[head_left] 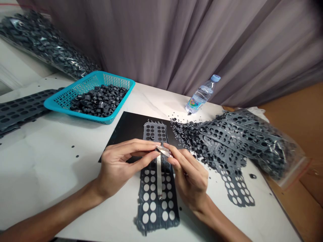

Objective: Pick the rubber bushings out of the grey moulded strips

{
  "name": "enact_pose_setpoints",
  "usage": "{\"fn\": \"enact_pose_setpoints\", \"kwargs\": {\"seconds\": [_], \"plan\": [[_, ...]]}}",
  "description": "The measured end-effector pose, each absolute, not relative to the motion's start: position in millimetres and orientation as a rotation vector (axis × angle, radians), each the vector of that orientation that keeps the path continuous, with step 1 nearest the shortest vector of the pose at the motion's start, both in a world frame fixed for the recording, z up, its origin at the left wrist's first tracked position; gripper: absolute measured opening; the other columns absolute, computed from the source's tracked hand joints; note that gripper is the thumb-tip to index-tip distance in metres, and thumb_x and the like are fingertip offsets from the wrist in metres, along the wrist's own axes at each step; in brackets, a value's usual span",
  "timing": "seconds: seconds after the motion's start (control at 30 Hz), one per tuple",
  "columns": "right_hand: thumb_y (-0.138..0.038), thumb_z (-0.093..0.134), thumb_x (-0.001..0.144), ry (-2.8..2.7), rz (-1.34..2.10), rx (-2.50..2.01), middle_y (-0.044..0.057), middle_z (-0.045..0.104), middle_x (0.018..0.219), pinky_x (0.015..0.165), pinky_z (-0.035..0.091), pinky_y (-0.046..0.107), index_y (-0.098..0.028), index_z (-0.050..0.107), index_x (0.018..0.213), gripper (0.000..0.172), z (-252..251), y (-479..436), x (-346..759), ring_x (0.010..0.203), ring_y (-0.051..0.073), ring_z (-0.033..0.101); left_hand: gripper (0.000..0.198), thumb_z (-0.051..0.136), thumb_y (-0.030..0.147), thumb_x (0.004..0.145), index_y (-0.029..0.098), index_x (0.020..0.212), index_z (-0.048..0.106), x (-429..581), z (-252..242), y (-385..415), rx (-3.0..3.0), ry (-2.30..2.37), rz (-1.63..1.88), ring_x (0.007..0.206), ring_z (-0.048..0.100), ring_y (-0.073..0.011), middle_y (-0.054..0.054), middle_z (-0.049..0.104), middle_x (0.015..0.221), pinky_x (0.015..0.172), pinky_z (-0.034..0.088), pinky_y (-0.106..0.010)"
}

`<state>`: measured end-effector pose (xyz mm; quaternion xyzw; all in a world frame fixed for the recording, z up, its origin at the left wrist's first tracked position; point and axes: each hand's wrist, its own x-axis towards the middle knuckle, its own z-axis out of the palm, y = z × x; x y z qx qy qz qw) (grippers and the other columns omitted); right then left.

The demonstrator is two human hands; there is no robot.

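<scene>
My left hand (123,161) and my right hand (191,168) meet above a dark grey rubber sheet (172,201) punched with rows of round holes. Between my right thumb and fingers is a small, shiny silver metal tool (165,151). The left thumb and index finger are closed at its tip; whatever they pinch is too small or hidden to name. Below the fingertips a narrow silver strip (159,178) runs lengthwise over the sheet; whether it joins the tool I cannot tell. A small dark ring (152,137) sits on the sheet's far part.
A black mat (126,127) lies partly under the sheet. A blue basket (111,119) of dark rings stands at the back left, near a filled plastic bag (45,43). Rightward are loose rings (191,137), punched sheets (237,134) with a bag, and a water bottle (202,95).
</scene>
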<state>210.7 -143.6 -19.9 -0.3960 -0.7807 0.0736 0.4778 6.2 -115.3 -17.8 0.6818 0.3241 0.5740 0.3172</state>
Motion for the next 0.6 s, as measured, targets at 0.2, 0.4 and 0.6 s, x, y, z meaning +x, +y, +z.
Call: {"fn": "enact_pose_setpoints", "kwargs": {"seconds": [0.2,0.4,0.6], "plan": [[-0.001,0.058,0.099,-1.882,0.145,-0.951,0.010,0.075,0.117,0.077,0.057,0.028,-0.017,0.064,0.139,0.043,-21.3,-142.1,209.8,0.087,0.015,0.069,0.025,0.079,0.007,0.086,0.024,0.106,0.080,6.9,-17.6,-116.2,1.775,0.862,1.498,0.095,0.078,-0.0182,-0.002,0.081,0.110,0.087,0.069,-0.030],[-0.006,0.057,0.101,-1.852,0.073,-1.009,0.010,0.076,0.113,0.072,0.057,0.029,-0.019,0.066,0.138,0.040,-19.0,-136.4,217.0,0.082,0.016,0.069,0.024,0.079,0.011,0.087,0.024,0.107,0.080,7.5,-16.5,-116.2,1.774,0.872,1.483,0.094,0.079,-0.0186,-0.002,0.081,0.110,0.087,0.070,-0.031],[-0.014,0.055,0.105,-1.800,0.060,-1.130,0.009,0.076,0.107,0.074,0.058,0.028,-0.019,0.070,0.134,0.033,-22.4,-125.9,228.5,0.081,0.016,0.069,0.024,0.079,0.011,0.088,0.023,0.108,0.080,8.6,-14.8,-116.1,1.707,0.868,1.446,0.096,0.079,-0.0182,-0.003,0.080,0.110,0.091,0.069,-0.030]]}}
